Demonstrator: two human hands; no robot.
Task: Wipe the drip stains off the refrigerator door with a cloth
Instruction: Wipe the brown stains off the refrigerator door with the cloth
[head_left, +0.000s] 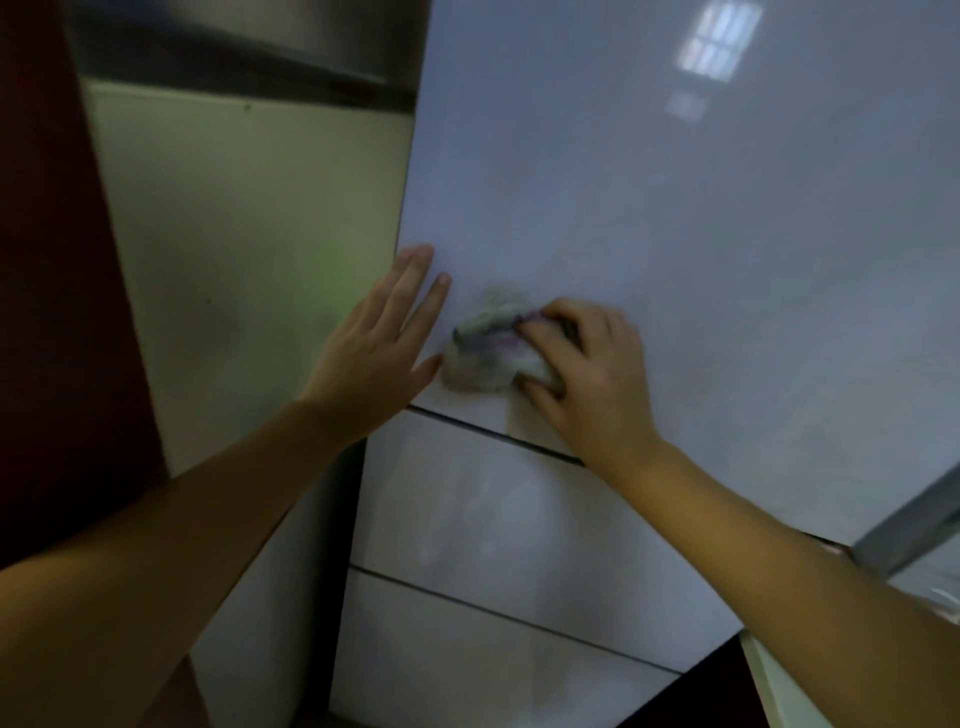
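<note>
Forearms reach up from the near edge toward a glossy white refrigerator door (675, 208). At the door's lower left corner, just above the seam with the drawer front (493, 519) below, the right hand (587, 379) presses a bunched, soiled cloth (483, 358) to the surface. Its grip is closed round the wad, fingers curled over the top and thumb tucked beneath, likely to keep it firm while rubbing. The left hand (379, 338) lies flat on the door's left edge, fingers straight, holding nothing, apparently bracing the door against the push. A faint grey smudge (501, 296) shows just above the cloth; whether stain or reflection cannot be told. Wiping appears under way.
</note>
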